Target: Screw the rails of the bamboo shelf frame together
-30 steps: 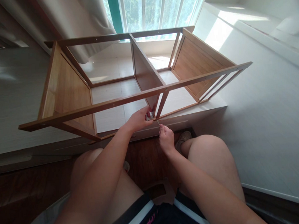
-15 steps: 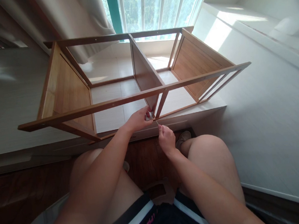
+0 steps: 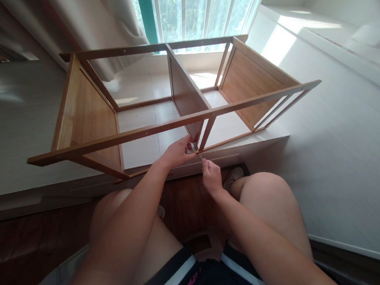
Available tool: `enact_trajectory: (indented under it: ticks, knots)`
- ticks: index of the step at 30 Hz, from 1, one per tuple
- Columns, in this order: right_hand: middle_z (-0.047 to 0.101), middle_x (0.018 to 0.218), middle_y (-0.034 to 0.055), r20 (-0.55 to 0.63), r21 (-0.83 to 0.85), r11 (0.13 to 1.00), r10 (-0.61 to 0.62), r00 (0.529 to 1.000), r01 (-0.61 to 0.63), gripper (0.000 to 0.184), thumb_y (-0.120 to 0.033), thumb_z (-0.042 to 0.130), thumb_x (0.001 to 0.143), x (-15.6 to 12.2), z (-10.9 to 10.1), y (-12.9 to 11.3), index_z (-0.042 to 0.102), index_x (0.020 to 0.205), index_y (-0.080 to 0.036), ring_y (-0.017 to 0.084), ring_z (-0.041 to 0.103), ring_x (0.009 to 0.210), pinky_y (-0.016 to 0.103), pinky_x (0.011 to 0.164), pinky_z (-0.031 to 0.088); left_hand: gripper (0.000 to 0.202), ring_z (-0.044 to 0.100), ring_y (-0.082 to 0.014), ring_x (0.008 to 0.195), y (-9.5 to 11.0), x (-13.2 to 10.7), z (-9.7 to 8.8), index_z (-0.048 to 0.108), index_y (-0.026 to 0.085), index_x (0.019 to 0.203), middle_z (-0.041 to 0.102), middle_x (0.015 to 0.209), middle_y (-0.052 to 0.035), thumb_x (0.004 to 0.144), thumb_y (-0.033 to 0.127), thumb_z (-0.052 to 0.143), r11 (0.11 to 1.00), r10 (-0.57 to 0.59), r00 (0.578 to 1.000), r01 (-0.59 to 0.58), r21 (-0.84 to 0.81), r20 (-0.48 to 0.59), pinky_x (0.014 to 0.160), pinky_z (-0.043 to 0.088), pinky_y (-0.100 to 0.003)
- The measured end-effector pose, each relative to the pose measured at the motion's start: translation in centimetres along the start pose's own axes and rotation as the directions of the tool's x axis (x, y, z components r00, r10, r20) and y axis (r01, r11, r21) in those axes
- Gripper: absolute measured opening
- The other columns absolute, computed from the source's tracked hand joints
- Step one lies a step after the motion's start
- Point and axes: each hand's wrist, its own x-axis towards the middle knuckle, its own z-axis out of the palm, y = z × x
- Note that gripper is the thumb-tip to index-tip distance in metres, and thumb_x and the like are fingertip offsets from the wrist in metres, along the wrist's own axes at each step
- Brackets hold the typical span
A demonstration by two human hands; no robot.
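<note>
A brown wooden shelf frame (image 3: 135, 133) lies on its side in front of me, with a middle panel (image 3: 188, 93) between two end panels. My left hand (image 3: 179, 151) is at the near lower end of that middle panel, its fingers curled around the joint by the bottom rail. Something small and whitish (image 3: 191, 147) shows between thumb and fingers; its kind is unclear. My right hand (image 3: 211, 174) is closed just below the rail, pinching a thin metal rod-like tool (image 3: 201, 156). The rod points up to the joint; whether its tip sits in a bolt is too small to tell.
The frame rests on a pale raised platform (image 3: 139, 146) whose edge drops to a dark wooden floor (image 3: 181, 192). A white wall (image 3: 338, 146) stands to the right. Behind are a barred window (image 3: 194, 12) and a beige curtain (image 3: 112, 29). My knees flank both hands.
The view has shifted slightly, so the frame sits a little farther right. Both hands stay at the same joint, and the right hand's pose differs only slightly.
</note>
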Motion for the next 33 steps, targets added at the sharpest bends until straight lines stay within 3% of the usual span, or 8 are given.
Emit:
enact_trajectory:
  ticks: [3, 5, 10, 15, 27, 33]
  knots:
    - [0.04, 0.051, -0.0033, 0.016, 0.174, 0.98, 0.096, 0.995, -0.097, 0.046, -0.05, 0.038, 0.092, 0.2, 0.4, 0.1, 0.038, 0.057, -0.021, 0.011, 0.035, 0.049, 0.025, 0.05, 0.026, 0.035, 0.054, -0.0135, 0.07, -0.1, 0.0, 0.0, 0.05, 0.022, 0.102, 0.062, 0.087, -0.0002, 0.07, 0.033, 0.06, 1.0, 0.012, 1.0, -0.012, 0.0, 0.0, 0.061, 0.04, -0.026]
    - [0.037, 0.05, -0.0044, 0.061, 0.338, 0.92, 0.188, 0.98, -0.197, 0.046, -0.053, 0.041, 0.089, 0.2, 0.7, 0.1, 0.036, 0.056, -0.021, 0.01, 0.034, 0.046, 0.024, 0.046, 0.026, 0.035, 0.054, -0.0133, 0.069, -0.2, 0.0, 0.0, 0.05, 0.022, 0.102, 0.061, 0.087, 0.0001, 0.07, 0.034, 0.06, 1.0, 0.017, 1.0, -0.017, -0.001, -0.005, 0.061, 0.039, -0.026]
    - [0.032, 0.047, -0.0073, 0.245, 0.657, 0.631, 0.339, 0.908, -0.413, 0.045, -0.054, 0.049, 0.084, 0.1, 1.3, -0.5, 0.031, 0.057, -0.022, 0.008, 0.033, 0.038, 0.022, 0.036, 0.023, 0.036, 0.053, -0.0129, 0.068, -0.1, 0.0, 0.1, 0.05, 0.023, 0.103, 0.061, 0.087, 0.0003, 0.07, 0.035, 0.059, 1.0, -0.004, 1.0, 0.004, -0.001, -0.001, 0.061, 0.039, -0.026]
    - [0.032, 0.05, -0.0071, 0.388, 0.762, 0.394, 0.358, 0.849, -0.515, 0.043, -0.053, 0.048, 0.084, -0.3, 1.2, -1.4, 0.029, 0.06, -0.022, 0.008, 0.034, 0.038, 0.021, 0.035, 0.022, 0.036, 0.053, -0.013, 0.068, 0.0, -0.1, 0.0, 0.051, 0.023, 0.103, 0.062, 0.088, 0.0, 0.071, 0.035, 0.059, 1.0, -0.019, 1.0, 0.019, -0.008, 0.003, 0.061, 0.039, -0.026]
    - [0.025, 0.048, -0.0071, 0.437, 0.779, 0.288, 0.387, 0.812, -0.557, 0.042, -0.042, 0.044, 0.084, -0.1, 0.9, -1.9, 0.02, 0.056, -0.022, 0.008, 0.026, 0.037, 0.023, 0.037, 0.02, 0.036, 0.052, -0.0134, 0.07, 0.0, 0.0, 0.0, 0.052, 0.022, 0.103, 0.061, 0.087, -0.0004, 0.07, 0.034, 0.059, 1.0, 0.002, 1.0, -0.002, -0.012, 0.001, 0.062, 0.04, -0.026]
    - [0.022, 0.047, -0.0069, 0.451, 0.765, 0.296, 0.388, 0.803, -0.573, 0.042, -0.04, 0.041, 0.085, 0.0, 0.7, -2.2, 0.016, 0.056, -0.022, 0.009, 0.022, 0.038, 0.023, 0.037, 0.019, 0.036, 0.053, -0.0139, 0.07, 0.2, -0.1, 0.0, 0.053, 0.022, 0.102, 0.061, 0.087, -0.0006, 0.069, 0.034, 0.06, 1.0, -0.014, 1.0, 0.014, -0.01, 0.007, 0.063, 0.04, -0.027]
